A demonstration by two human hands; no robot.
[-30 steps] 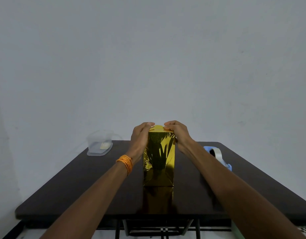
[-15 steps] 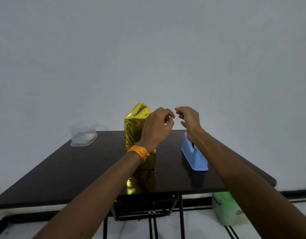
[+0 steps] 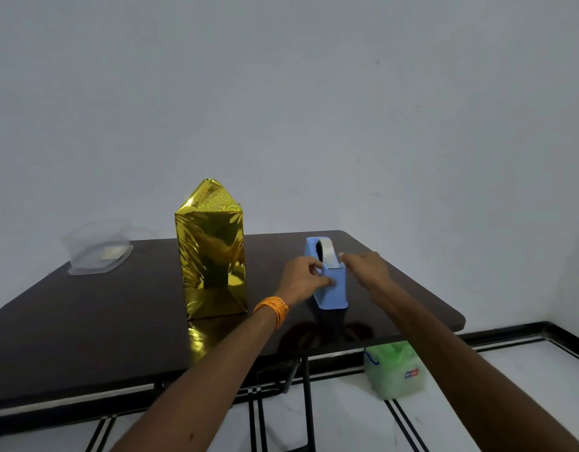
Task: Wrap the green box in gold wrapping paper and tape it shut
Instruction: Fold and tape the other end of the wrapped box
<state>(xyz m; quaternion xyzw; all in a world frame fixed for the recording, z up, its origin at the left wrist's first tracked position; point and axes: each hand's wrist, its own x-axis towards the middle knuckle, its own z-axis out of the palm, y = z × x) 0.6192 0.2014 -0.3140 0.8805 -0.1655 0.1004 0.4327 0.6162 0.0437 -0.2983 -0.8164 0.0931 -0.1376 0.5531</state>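
On the table [image 3: 86, 321], gold-wrapped box [image 3: 213, 256] stood upright, left of the blue tape dispenser [image 3: 332, 287] — left hand [image 3: 303, 278] gripped the dispenser's left side; right hand [image 3: 366, 267] sat at the tape end, couldn't tell whether it pinched anything.

Seven single items and two hands

There is one dark table [image 3: 86, 321], one gold-wrapped box [image 3: 211, 256], one blue tape dispenser [image 3: 333, 288] with one roll of tape [image 3: 327, 252], one clear plastic container [image 3: 99, 252] and one green tub [image 3: 394, 370]. There are two hands, one left hand [image 3: 303, 278] and one right hand [image 3: 368, 267], and one orange wristband [image 3: 272, 310].
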